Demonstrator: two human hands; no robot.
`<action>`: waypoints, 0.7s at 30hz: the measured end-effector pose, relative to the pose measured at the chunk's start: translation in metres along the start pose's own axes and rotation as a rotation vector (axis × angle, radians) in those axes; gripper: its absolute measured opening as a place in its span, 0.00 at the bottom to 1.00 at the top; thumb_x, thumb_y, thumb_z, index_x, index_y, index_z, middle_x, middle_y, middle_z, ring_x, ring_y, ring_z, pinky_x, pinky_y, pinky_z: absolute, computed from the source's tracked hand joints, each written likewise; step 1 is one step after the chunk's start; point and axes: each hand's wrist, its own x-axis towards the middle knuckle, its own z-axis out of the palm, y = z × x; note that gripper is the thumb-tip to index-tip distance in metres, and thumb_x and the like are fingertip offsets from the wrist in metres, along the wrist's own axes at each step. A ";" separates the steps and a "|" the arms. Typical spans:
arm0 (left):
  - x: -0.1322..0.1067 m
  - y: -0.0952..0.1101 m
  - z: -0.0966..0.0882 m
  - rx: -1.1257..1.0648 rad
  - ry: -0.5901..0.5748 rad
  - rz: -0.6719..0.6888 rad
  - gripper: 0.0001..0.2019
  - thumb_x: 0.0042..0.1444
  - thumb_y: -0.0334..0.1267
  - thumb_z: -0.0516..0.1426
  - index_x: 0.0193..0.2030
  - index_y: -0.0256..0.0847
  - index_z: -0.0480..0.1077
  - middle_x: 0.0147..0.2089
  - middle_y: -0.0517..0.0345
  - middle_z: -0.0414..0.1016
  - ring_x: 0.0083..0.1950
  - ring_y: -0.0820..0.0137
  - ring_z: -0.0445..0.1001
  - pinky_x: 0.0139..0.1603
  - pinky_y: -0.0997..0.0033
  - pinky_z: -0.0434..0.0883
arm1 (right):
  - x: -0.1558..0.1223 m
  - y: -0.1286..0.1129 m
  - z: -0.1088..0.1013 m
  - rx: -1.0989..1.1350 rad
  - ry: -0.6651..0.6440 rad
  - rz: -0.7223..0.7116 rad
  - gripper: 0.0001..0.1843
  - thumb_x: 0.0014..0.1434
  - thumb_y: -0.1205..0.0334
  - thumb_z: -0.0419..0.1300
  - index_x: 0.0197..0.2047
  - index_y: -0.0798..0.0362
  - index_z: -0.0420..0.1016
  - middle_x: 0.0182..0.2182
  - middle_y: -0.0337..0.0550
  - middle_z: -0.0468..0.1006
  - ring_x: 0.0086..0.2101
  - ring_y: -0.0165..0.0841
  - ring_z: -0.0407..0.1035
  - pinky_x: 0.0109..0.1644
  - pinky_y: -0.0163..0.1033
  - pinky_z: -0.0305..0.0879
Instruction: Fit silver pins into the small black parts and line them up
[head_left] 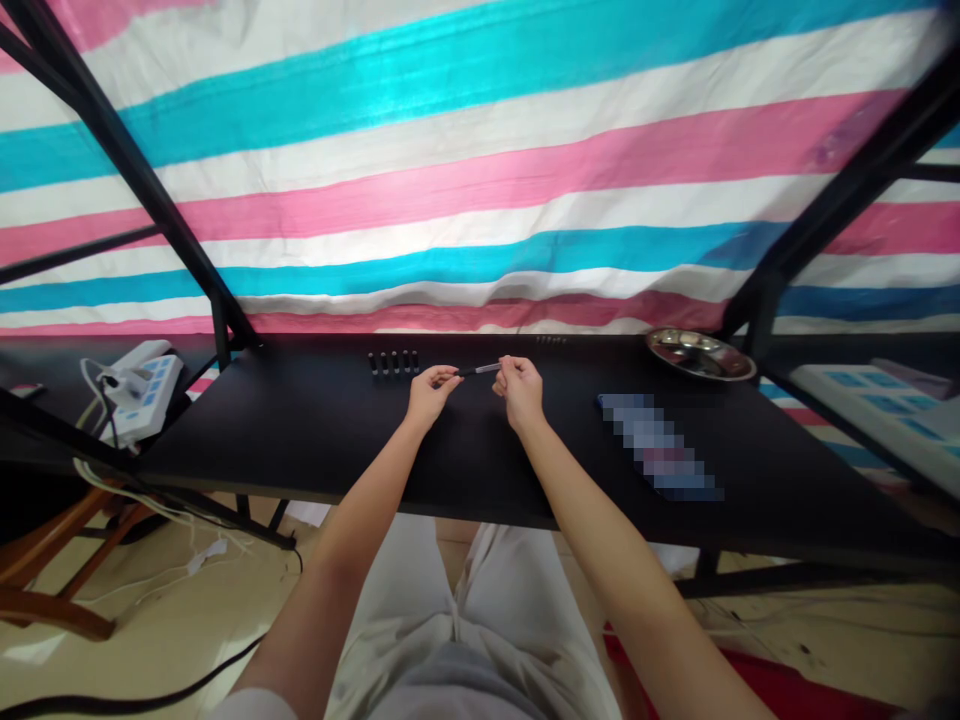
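A slim pen [478,370] with a black section and a clear section stretches between my two hands, above the black table [300,440]. My left hand [431,395] pinches its black end. At the other end, the fingers of my right hand [520,385] are closed around the clear part, and its tip is hidden by them. Just left of my left hand, several short black caps [395,362] stand upright in a row. Farther back, beyond my right hand, a line of several tiny pieces [551,340] lies on the table, too small to make out.
A shiny metal dish [701,355] is at the back right. A blurred-out flat blue item [660,450] lies to the right of my hands. Black frame posts [142,170] rise at both sides, before a striped sheet [465,200]. A power strip [154,400] sits far left.
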 end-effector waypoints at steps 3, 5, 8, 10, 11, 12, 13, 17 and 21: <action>0.000 0.000 0.001 -0.027 -0.008 -0.006 0.10 0.44 0.37 0.61 0.35 0.35 0.72 0.32 0.53 0.76 0.37 0.68 0.76 0.43 0.67 0.70 | 0.000 -0.001 0.000 0.001 0.011 0.003 0.19 0.48 0.45 0.61 0.29 0.50 0.59 0.13 0.26 0.55 0.14 0.21 0.48 0.17 0.29 0.46; 0.000 0.001 0.001 -0.033 -0.009 -0.007 0.10 0.44 0.37 0.61 0.34 0.35 0.72 0.32 0.52 0.76 0.37 0.68 0.76 0.43 0.66 0.70 | -0.001 -0.002 0.000 0.004 0.013 0.007 0.20 0.47 0.45 0.61 0.28 0.50 0.59 0.13 0.26 0.55 0.14 0.21 0.48 0.17 0.29 0.46; 0.000 0.002 0.001 -0.035 -0.010 0.005 0.11 0.44 0.38 0.61 0.35 0.35 0.71 0.32 0.52 0.76 0.37 0.68 0.76 0.42 0.66 0.71 | -0.002 -0.003 0.001 0.002 0.009 0.000 0.21 0.46 0.44 0.61 0.29 0.51 0.59 0.13 0.26 0.57 0.14 0.21 0.48 0.17 0.29 0.46; -0.001 0.004 0.002 -0.028 -0.010 0.008 0.11 0.45 0.39 0.61 0.35 0.35 0.72 0.31 0.52 0.76 0.36 0.68 0.76 0.42 0.66 0.71 | -0.002 -0.004 0.001 -0.016 0.021 -0.013 0.21 0.46 0.43 0.61 0.28 0.51 0.59 0.14 0.27 0.58 0.14 0.20 0.49 0.17 0.29 0.47; -0.002 0.005 0.002 -0.017 -0.009 0.008 0.12 0.45 0.39 0.61 0.35 0.35 0.72 0.31 0.52 0.76 0.36 0.68 0.76 0.42 0.67 0.71 | -0.002 -0.004 0.001 -0.029 0.030 -0.018 0.21 0.46 0.43 0.61 0.28 0.51 0.59 0.14 0.27 0.59 0.15 0.20 0.50 0.17 0.29 0.47; -0.002 0.006 0.002 -0.001 -0.008 0.008 0.12 0.45 0.39 0.61 0.35 0.35 0.72 0.31 0.52 0.76 0.36 0.69 0.75 0.42 0.67 0.71 | -0.002 -0.004 0.000 -0.040 0.042 -0.021 0.22 0.45 0.43 0.61 0.28 0.51 0.59 0.15 0.28 0.59 0.15 0.20 0.50 0.17 0.29 0.47; -0.002 0.008 0.002 0.016 -0.005 0.007 0.12 0.45 0.40 0.61 0.35 0.35 0.72 0.31 0.52 0.76 0.36 0.69 0.75 0.42 0.67 0.71 | -0.002 -0.003 0.000 -0.049 0.053 -0.021 0.22 0.45 0.42 0.61 0.27 0.51 0.59 0.15 0.28 0.60 0.15 0.20 0.51 0.17 0.29 0.48; -0.003 0.010 0.002 0.045 0.001 0.013 0.12 0.45 0.40 0.61 0.35 0.35 0.72 0.31 0.52 0.76 0.34 0.70 0.74 0.40 0.68 0.71 | -0.001 -0.001 -0.002 -0.066 0.084 -0.006 0.22 0.43 0.43 0.62 0.27 0.52 0.61 0.15 0.28 0.61 0.15 0.21 0.52 0.17 0.29 0.48; -0.003 0.008 0.002 0.039 0.007 0.018 0.12 0.46 0.41 0.60 0.35 0.36 0.72 0.31 0.52 0.76 0.34 0.70 0.75 0.41 0.68 0.71 | -0.001 0.000 -0.002 -0.114 0.057 -0.015 0.20 0.44 0.44 0.62 0.28 0.52 0.63 0.16 0.29 0.62 0.16 0.21 0.53 0.18 0.30 0.48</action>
